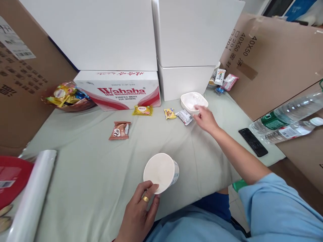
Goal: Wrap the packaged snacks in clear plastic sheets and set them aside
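A white paper tub tilts toward me on the cloth, its open mouth facing up. My left hand pinches its near rim between thumb and fingers. Farther off, my right hand reaches to the near side of a shallow white bowl, index finger over the rim and thumb apart below it. Whether it touches the bowl I cannot tell. Just left of that thumb lies a silver-white snack packet, beside a small yellow packet. A brown snack packet and a yellow-green one lie farther left.
Behind stands a Wahaha water carton beside a white box. A basket of snacks is at left, more packets at back right. A phone and plastic bottles lie right; a white roll lies left.
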Tool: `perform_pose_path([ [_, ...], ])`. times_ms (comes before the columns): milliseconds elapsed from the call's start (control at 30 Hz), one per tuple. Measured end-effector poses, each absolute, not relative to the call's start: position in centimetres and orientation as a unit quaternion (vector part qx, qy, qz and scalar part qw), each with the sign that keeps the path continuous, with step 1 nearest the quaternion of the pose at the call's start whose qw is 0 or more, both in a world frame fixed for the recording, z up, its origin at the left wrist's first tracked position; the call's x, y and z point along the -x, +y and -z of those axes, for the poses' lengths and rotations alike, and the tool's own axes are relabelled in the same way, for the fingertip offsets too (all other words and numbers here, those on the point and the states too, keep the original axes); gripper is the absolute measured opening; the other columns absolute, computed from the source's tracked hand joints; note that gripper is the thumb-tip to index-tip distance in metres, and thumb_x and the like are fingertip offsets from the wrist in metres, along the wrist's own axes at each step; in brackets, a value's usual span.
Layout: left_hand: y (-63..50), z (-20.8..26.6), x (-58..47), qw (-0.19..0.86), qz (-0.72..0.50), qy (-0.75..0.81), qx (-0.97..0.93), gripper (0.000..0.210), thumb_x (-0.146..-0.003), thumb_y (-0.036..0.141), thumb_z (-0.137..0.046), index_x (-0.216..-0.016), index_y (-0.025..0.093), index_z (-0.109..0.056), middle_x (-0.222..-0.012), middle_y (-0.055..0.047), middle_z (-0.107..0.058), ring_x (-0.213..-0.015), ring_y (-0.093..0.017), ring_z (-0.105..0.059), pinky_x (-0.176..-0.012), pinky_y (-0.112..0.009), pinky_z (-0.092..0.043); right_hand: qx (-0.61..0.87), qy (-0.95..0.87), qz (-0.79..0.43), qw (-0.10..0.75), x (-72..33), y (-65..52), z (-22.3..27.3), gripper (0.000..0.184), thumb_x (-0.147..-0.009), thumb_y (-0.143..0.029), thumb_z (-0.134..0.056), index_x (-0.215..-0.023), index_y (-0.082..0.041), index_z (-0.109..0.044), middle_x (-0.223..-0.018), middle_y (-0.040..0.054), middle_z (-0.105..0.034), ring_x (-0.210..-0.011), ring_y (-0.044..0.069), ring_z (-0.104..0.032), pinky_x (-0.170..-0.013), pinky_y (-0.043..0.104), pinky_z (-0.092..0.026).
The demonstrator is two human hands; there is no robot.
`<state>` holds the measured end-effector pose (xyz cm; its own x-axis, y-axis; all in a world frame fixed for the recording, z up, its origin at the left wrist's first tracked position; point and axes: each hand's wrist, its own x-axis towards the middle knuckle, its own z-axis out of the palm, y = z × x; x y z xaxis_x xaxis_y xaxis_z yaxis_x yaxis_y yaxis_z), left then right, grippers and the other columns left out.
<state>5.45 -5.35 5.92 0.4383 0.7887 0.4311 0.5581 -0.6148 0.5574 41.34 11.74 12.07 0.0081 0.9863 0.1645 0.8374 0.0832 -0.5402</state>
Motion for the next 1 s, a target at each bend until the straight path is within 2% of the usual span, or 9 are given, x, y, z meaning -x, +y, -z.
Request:
perform_pose_path([
  [67,-5.3,-6.3,-5.8,0.183,-0.341,0.394,-0.833,0.020,-0.103,0.019,-0.052,-0.118,0.023,-0.063,-0.107,-0.009,-0.067,-0.087,-0.016,-0.074,-0.070,-0.021,-0.062,0.572,-0.756,-0.200,0.247,-39.2,7.0,-13.0,0.030,-0.107,-0.036,-0.051,-0.122,-0.017,-0.070,-0.122,0.0089,-0.074,-0.103,0.019,-0.071,-0.100,0.035,-0.057],
  [100,-5.3,-6.6,-6.1,0.195,-0.341,0.385,-0.835,0.020,-0.103,0.019,-0.052,-0.119,0.023,-0.064,-0.106,-0.009,-0.067,-0.086,-0.016,-0.074,-0.071,-0.021,-0.062,0.515,-0.791,-0.225,0.241,-38.1,4.6,-13.3,0.028,-0.106,-0.040,-0.057,-0.122,-0.023,-0.071,-0.128,0.0048,-0.073,-0.108,0.017,-0.071,-0.099,0.030,-0.057],
  [167,-5.3,-7.2,-6.9,0.223,-0.338,0.362,-0.839,0.023,-0.103,0.018,-0.052,-0.121,0.024,-0.064,-0.106,-0.009,-0.069,-0.086,-0.017,-0.074,-0.072,-0.022,-0.062,0.354,-0.861,-0.266,0.252,-36.2,0.5,-13.3,0.042,-0.103,-0.048,-0.064,-0.136,-0.022,-0.065,-0.147,0.0108,-0.064,-0.126,0.020,-0.067,-0.100,0.031,-0.057],
  [233,-5.4,-7.5,-7.8,0.251,-0.338,0.341,-0.841,0.026,-0.102,0.018,-0.052,-0.124,0.025,-0.065,-0.104,-0.008,-0.069,-0.085,-0.016,-0.073,-0.072,-0.022,-0.062,0.303,-0.896,-0.244,0.214,-35.1,-2.7,-12.7,0.045,-0.102,-0.049,-0.065,-0.138,-0.021,-0.064,-0.147,0.0149,-0.064,-0.125,0.023,-0.068,-0.100,0.034,-0.058],
  [333,-5.8,-7.3,-9.0,0.272,-0.351,0.322,-0.836,0.029,-0.103,0.016,-0.051,-0.125,0.026,-0.066,-0.102,-0.006,-0.069,-0.084,-0.014,-0.073,-0.072,-0.020,-0.061,0.372,-0.886,-0.202,0.189,-34.9,-5.8,-11.1,0.026,-0.105,-0.035,-0.060,-0.125,-0.020,-0.069,-0.118,0.0133,-0.075,-0.100,0.022,-0.072,-0.087,0.035,-0.060],
  [433,-6.3,-6.3,-9.4,0.246,-0.367,0.325,-0.836,0.035,-0.104,0.017,-0.050,-0.135,0.026,-0.062,-0.118,-0.010,-0.070,-0.104,-0.017,-0.074,-0.086,-0.023,-0.064,0.426,-0.853,-0.202,0.222,-36.2,-7.8,-10.1,0.019,-0.104,-0.022,-0.055,-0.115,-0.021,-0.071,-0.101,0.0102,-0.074,-0.087,0.020,-0.067,-0.077,0.033,-0.059],
  [533,-6.5,-5.0,-8.7,0.191,-0.364,0.357,-0.839,0.036,-0.105,0.024,-0.051,-0.141,0.025,-0.059,-0.135,-0.014,-0.064,-0.121,-0.022,-0.070,-0.096,-0.030,-0.064,0.481,-0.816,-0.173,0.270,-37.7,-9.2,-10.0,0.022,-0.103,-0.014,-0.052,-0.115,-0.022,-0.069,-0.101,0.0098,-0.072,-0.090,0.020,-0.067,-0.078,0.033,-0.060],
  [733,-5.6,-1.9,-3.9,0.084,-0.337,0.453,-0.821,0.022,-0.104,0.025,-0.052,-0.123,0.023,-0.064,-0.129,-0.014,-0.064,-0.112,-0.026,-0.070,-0.089,-0.040,-0.066,0.576,-0.747,-0.099,0.316,-39.6,-10.1,-10.3,0.023,-0.101,-0.013,-0.055,-0.114,-0.026,-0.069,-0.103,0.0075,-0.071,-0.091,0.019,-0.071,-0.076,0.030,-0.061],
  [1000,-6.1,1.4,0.5,0.023,-0.290,0.541,-0.789,0.030,-0.104,0.032,-0.049,-0.131,0.023,-0.061,-0.139,-0.017,-0.060,-0.117,-0.033,-0.066,-0.097,-0.052,-0.059,0.614,-0.710,-0.096,0.331,-41.0,-9.8,-10.2,0.018,-0.103,-0.019,-0.058,-0.114,-0.025,-0.071,-0.103,0.0078,-0.071,-0.088,0.019,-0.071,-0.075,0.030,-0.060],
])
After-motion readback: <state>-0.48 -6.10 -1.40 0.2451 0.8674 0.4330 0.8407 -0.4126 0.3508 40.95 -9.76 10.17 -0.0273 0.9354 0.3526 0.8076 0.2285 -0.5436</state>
